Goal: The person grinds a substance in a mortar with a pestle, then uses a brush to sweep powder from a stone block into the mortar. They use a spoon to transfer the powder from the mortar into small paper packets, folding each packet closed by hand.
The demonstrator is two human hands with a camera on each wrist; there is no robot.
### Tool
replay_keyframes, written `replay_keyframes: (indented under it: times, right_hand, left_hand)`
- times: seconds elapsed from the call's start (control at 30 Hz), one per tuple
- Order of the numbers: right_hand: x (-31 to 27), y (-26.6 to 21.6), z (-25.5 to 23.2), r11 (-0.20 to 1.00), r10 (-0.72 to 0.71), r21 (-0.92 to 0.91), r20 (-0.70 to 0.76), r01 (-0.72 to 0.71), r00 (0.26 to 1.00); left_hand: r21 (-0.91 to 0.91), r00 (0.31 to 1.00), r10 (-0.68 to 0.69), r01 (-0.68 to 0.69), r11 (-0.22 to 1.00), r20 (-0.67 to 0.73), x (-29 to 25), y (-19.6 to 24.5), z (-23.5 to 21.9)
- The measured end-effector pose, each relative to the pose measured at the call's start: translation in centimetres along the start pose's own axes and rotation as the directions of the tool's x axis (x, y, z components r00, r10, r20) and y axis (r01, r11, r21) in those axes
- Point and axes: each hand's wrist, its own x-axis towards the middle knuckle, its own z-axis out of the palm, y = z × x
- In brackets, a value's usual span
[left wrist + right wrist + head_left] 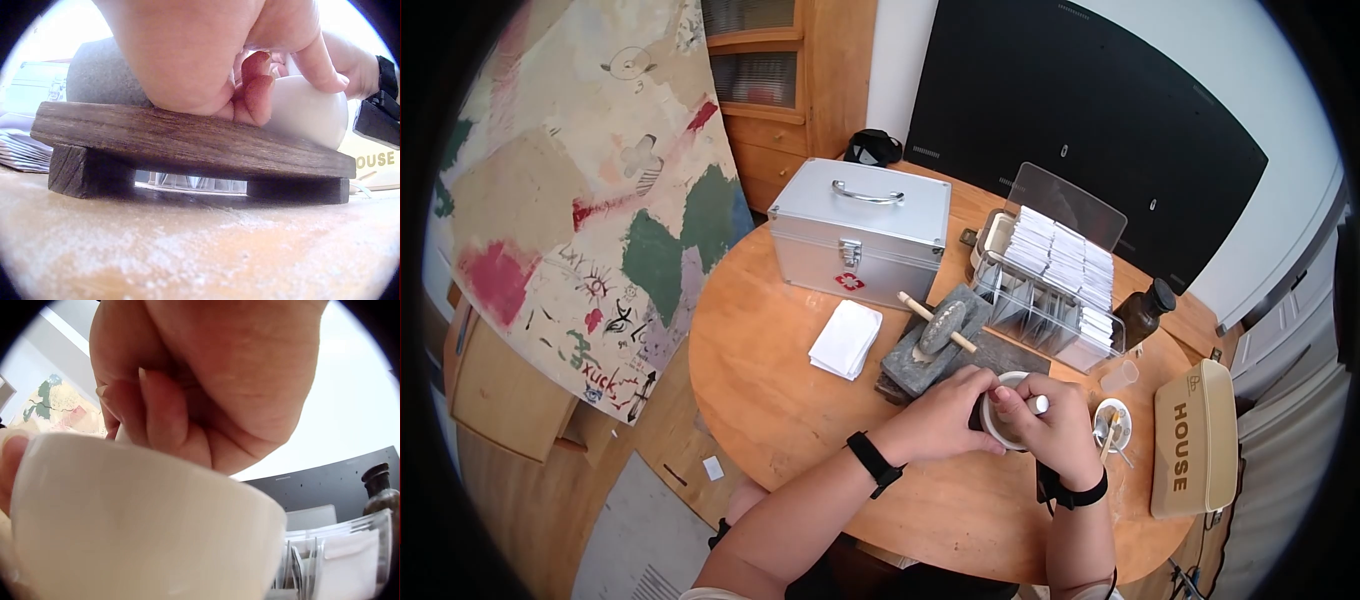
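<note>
Right-hand fingers [167, 415] grip a white pestle [1038, 404] near the "HOUSE" box [1208, 425].

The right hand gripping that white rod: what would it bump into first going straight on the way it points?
The right hand would probably meet the white bowl first: its rim shows just below the hand. Any gap is hard to judge.

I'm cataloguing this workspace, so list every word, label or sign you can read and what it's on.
"HOUSE": tan bin; the emblem above is too small to make out.
Red-and-white cross sign, no legible words: silver case.
Red letters, apparently ending "UCK": painted sheet; its other scribbles are too unclear to read.
</note>
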Motion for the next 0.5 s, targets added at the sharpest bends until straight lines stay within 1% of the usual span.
replay_keyframes:
  times: [0.03, 0.07, 0.13, 0.27, 0.33, 0.37, 0.43, 0.47, 0.5]
  right_hand:
    - [-0.1, 0.3, 0.1, 0.998, 0.007, 0.058, -0.022, -0.005, 1.0]
    - [0.0, 0.2, 0.1, 0.998, 0.006, 0.057, -0.021, -0.005, 1.0]
    - [0.1, -0.3, -0.1, 1.0, -0.002, -0.016, 0.008, 0.002, 1.0]
    - [0.1, -0.9, -0.3, 0.999, -0.003, -0.054, 0.035, 0.005, 0.999]
    - [0.2, -0.5, -0.3, 0.991, -0.128, 0.02, -0.06, 0.129, 0.99]
    - [0.2, -0.5, -0.3, 0.991, -0.128, 0.018, -0.06, 0.129, 0.99]
    - [0.3, -0.7, -0.3, 0.986, -0.137, -0.093, 0.0, 0.137, 0.991]
    - [0.2, -1.0, -0.6, 0.986, -0.137, -0.092, -0.002, 0.136, 0.991]
    - [0.0, -1.5, -0.9, 0.988, -0.135, -0.091, -0.07, 0.128, 0.988]
  left_hand:
    - [-0.001, 1.0, -0.001, 0.001, 1.0, -0.001, 0.0, 0.0, 0.0]
    - [0.002, 1.0, -0.001, 0.001, 1.0, 0.0, 0.0, 0.0, 0.0]
    - [0.006, 1.0, -0.001, 0.001, 1.0, 0.002, 0.1, 0.0, 0.0]
    - [0.0, 1.0, -0.003, 0.003, 1.0, 0.004, 0.0, 0.1, -0.1]
    - [-0.003, 1.0, 0.001, -0.001, 1.0, 0.002, 0.0, 0.1, -0.1]
    - [-0.003, 1.0, -0.007, 0.007, 1.0, 0.004, 0.0, 0.1, -0.1]
    - [-0.002, 1.0, -0.014, 0.014, 1.0, 0.009, 0.0, 0.1, 0.0]
    - [-0.004, 1.0, -0.007, 0.007, 1.0, 0.007, 0.1, 0.0, 0.1]
    - [-0.006, 1.0, -0.001, 0.001, 1.0, 0.003, 0.0, -0.1, 0.0]
